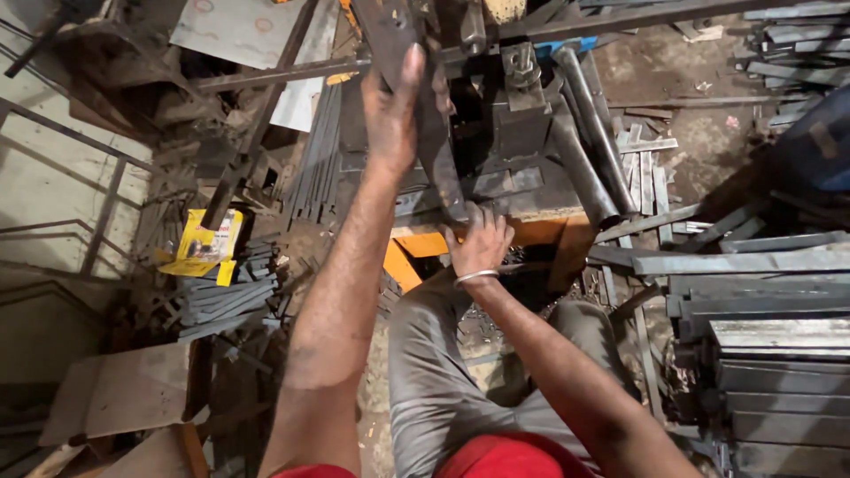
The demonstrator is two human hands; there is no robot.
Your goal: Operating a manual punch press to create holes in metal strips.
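Dark steel flat bar (423, 106) stands nearly upright, its long axis running from the top of the view down to the orange-edged table (496, 232). The left hand (391, 111) grips its upper part, and the right hand (481, 241) closes on its lower end by the table's edge. A yellow box (205, 245) lies on the floor, contents unclear.

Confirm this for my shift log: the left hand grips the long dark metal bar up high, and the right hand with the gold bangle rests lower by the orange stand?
Not quite. In the head view the bangle on the right hand is silver, not gold. The left hand does grip the metal bar high, above the orange stand.
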